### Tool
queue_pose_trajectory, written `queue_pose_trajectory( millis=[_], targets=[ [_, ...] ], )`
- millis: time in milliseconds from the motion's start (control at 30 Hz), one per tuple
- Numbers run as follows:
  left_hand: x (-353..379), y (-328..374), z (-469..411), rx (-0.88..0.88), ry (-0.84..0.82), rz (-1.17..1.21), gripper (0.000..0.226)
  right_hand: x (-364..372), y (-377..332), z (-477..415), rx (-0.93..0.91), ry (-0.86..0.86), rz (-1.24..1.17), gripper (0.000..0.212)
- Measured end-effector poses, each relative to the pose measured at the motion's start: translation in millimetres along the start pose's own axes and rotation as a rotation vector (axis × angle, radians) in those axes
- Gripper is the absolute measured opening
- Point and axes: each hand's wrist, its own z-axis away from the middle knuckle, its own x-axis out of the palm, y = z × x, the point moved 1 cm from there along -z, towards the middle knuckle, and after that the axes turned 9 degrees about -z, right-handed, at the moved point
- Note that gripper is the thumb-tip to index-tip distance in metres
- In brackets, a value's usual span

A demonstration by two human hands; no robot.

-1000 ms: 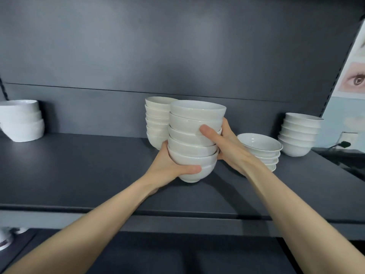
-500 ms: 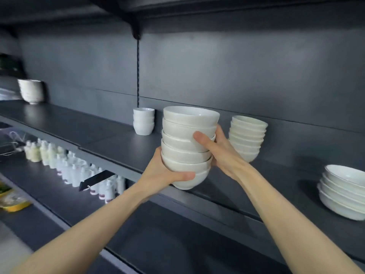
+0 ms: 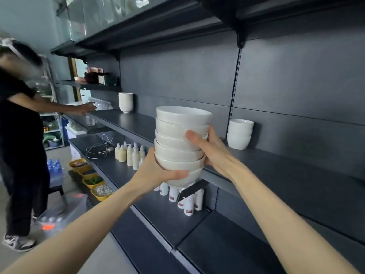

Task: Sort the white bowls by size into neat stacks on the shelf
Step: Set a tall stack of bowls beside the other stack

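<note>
Two bare forearms reach up from the lower corners. Between them, a stack of five nested white ceramic bowls [image 3: 181,144] held in the air, just in front of the edge of the dark grey metal shelf [image 3: 276,171], not resting on it.

Left hand [image 3: 156,171]: cupped under and around the bottom bowls from the left, thumb laid across the front of the lowest bowl, fingers hidden behind the stack. Closed firmly on the stack.

Right hand [image 3: 209,149]: pressed against the right side at mid-height, thumb lying across the third bowl's rim, fingers wrapped behind. Also gripping the stack.

Stack stands upright, long axis vertical, all mouths facing up; top bowl's rim tilted very slightly toward the camera.

On the shelf just right of the hands, against the back panel: a short stack of smaller white cups or bowls [image 3: 239,133], count unclear, perhaps three. Farther left along the same shelf: another white bowl stack [image 3: 125,102], upright.

Lower shelf: cream plastic bottles [image 3: 129,154], white tubes [image 3: 187,200] beneath the stack.

Far left: another person in black clothing [image 3: 19,147], blurred, reaching to the shelf.
</note>
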Motion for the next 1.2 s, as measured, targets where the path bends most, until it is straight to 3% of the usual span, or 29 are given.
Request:
queue_pose_trajectory(
  millis=[100, 300, 467, 633, 800, 933, 1200],
  targets=[
    [-47, -27, -18, -0.017, 0.019, -0.002, 0.058, 39, 12, -42, 0.009, -0.028, 0.009, 0.078],
    [-127, -85, -79, -0.027, 0.065, -0.01, 0.083, 92, 40, -140, -0.002, -0.063, -0.003, 0.079],
    [-187, -147, -138, -0.042, 0.109, -0.05, 0.087, 130, 78, -233, -0.015, -0.097, -0.009, 0.09],
    [-251, -192, -198, -0.033, 0.113, -0.083, 0.069, 170, 107, -332, -0.003, -0.13, -0.04, 0.074],
    [-316, -239, -261, -0.032, 0.12, -0.084, 0.063, 210, 124, -424, -0.002, -0.162, -0.019, 0.083],
    [-360, -282, -315, -0.002, 0.076, -0.064, 0.063, 233, 147, -495, -0.013, -0.138, 0.0, 0.076],
    [-433, -389, -435, 0.021, -0.113, -0.029, 0.067, 267, 211, -623, -0.009, 0.069, 0.026, 0.094]
  ],
)
